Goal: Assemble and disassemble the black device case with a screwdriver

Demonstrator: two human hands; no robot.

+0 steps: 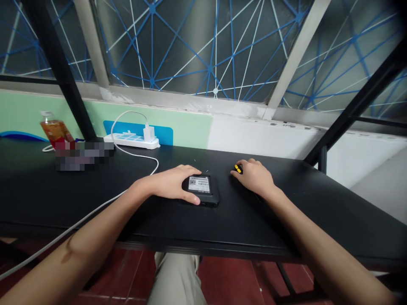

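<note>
A flat black rectangular device with a white printed label (199,183) lies on the black table. My left hand (171,183) grips it from the left, thumb along its near edge and fingers on the far side. To the right, my right hand (256,176) rests low over the tabletop, closed around a small black-and-yellow handle (238,169). Only the handle's end shows between thumb and fingers; a thin dark line by the wrist may be part of it. The two hands are apart, with a stretch of tabletop between them.
A white power strip (133,140) with a plugged-in charger (149,133) stands at the back. Its white cable (95,215) runs under my left forearm. An orange drink bottle (57,130) and a blurred-out item (84,156) are at back left. Black frame posts flank the table.
</note>
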